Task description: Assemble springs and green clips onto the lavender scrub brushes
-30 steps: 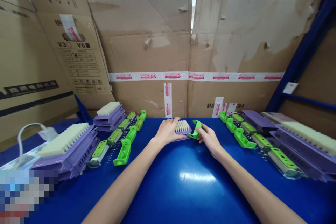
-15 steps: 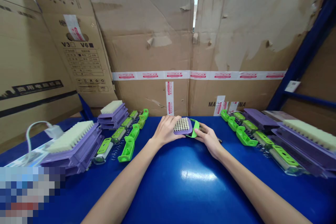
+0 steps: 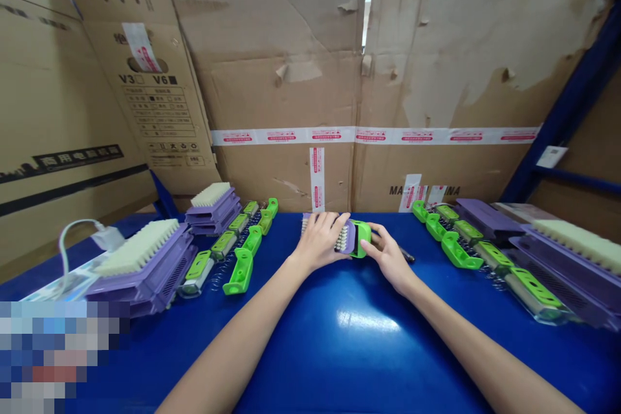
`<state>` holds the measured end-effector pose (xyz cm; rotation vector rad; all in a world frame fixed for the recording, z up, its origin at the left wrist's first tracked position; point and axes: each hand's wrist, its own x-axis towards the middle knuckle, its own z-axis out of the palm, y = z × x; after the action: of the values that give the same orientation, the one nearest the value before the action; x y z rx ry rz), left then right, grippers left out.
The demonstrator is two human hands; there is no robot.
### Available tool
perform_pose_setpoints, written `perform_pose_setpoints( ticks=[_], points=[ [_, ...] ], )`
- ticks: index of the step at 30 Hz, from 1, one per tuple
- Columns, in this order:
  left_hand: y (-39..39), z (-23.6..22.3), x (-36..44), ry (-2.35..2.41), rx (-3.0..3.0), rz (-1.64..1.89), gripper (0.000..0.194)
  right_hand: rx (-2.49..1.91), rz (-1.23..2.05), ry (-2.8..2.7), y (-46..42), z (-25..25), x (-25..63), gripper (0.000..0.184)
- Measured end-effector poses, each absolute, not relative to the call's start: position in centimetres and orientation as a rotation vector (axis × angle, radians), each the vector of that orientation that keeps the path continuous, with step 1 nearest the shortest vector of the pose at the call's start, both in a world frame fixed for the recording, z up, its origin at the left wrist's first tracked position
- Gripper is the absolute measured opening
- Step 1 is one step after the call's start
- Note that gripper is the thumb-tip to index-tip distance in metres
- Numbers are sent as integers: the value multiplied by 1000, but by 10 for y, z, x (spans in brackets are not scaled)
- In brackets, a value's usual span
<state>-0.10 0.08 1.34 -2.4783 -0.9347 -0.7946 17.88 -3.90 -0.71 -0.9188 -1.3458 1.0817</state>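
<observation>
My left hand (image 3: 319, 237) lies over a purple brush head (image 3: 346, 244) with pale bristles, its fingers wrapped across the bristle side. Much of the brush is hidden under that hand. At the brush's right end sits a bright green plastic part (image 3: 363, 240), with a dark strip between it and the purple body. My right hand (image 3: 389, 255) pinches this green part from the right, thumb in front. Whether the two pieces are fully joined cannot be seen. A dark slim object (image 3: 406, 255) rests on the blue table just behind my right hand.
Stacked purple brush bodies (image 3: 140, 272) stand at left, more purple bodies (image 3: 572, 259) at right. Rows of green end pieces (image 3: 239, 272), green-and-clear parts (image 3: 196, 275) and springs (image 3: 218, 278) line both sides. Cardboard panels (image 3: 286, 90) wall the back of the blue table (image 3: 330, 349).
My left hand has moved further over the bristles. The green part now shows a broader face and sits closer against the brush's end. The view has shifted slightly.
</observation>
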Motion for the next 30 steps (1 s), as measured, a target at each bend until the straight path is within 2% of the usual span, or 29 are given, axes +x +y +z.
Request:
perform_pose_setpoints(
  ticks=[6,11,17,25,30],
  points=[
    [4,10,2,-947,-2474,-805,96,-894,1066,-1363,-38,-9,178,47],
    [-1,8,7,-961,-2491,-831,94,-907,1034,-1384,-35,-12,180,45],
    [-4,12,11,-1106,-2448,-846,91,-934,1178,-1283,-35,-9,182,48],
    [-8,14,13,-1046,-2479,-888,71,-904,1043,-1318,-34,-10,179,47],
    [-8,15,16,-1073,-2488,-1065,64,-926,843,-1432,-38,-8,177,46]
  ],
)
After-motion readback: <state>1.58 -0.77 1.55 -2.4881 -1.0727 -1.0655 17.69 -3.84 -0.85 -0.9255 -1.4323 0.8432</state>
